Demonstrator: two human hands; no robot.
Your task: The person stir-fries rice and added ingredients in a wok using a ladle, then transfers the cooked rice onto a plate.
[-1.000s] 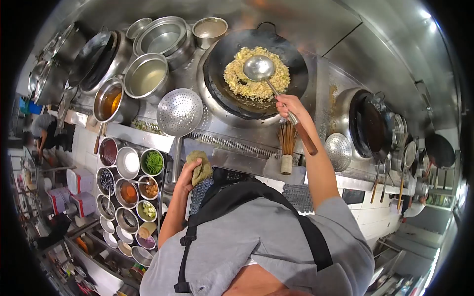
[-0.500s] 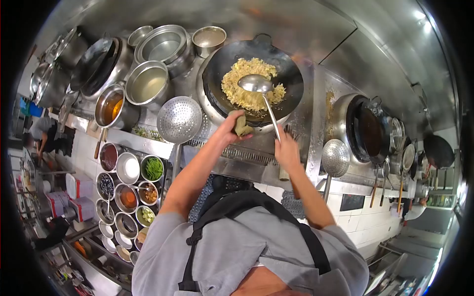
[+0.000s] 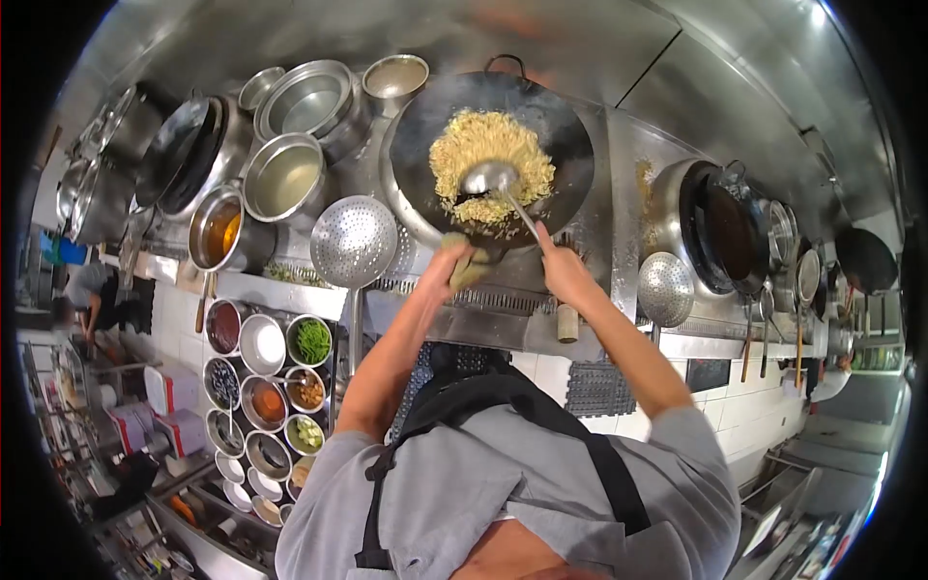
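My right hand [image 3: 568, 275] is wrapped round the handle of a metal ladle [image 3: 490, 176], whose bowl rests among the fried rice [image 3: 495, 135]. The rice, yellow with egg bits, lies heaped in a large dark wok [image 3: 572, 159] on the burner. At the wok's near rim, my left hand [image 3: 444, 269] is closed on a folded greenish cloth [image 3: 470, 267], slightly blurred. Whether the cloth grips a wok handle is hidden. Light steam hangs over the wok.
Left of the wok stand a perforated skimmer [image 3: 354, 242], a pot of pale liquid [image 3: 282, 178] and a pot of orange oil [image 3: 220, 232]. Bowls of ingredients, including chopped greens [image 3: 312, 341], sit lower left. Another wok [image 3: 730, 232] and skimmer [image 3: 666, 288] are right. A person [image 3: 89, 290] stands far left.
The ladle bowl has moved down and left, toward the wok's near side. The rice has shifted and spread around it. Both hands keep their holds.
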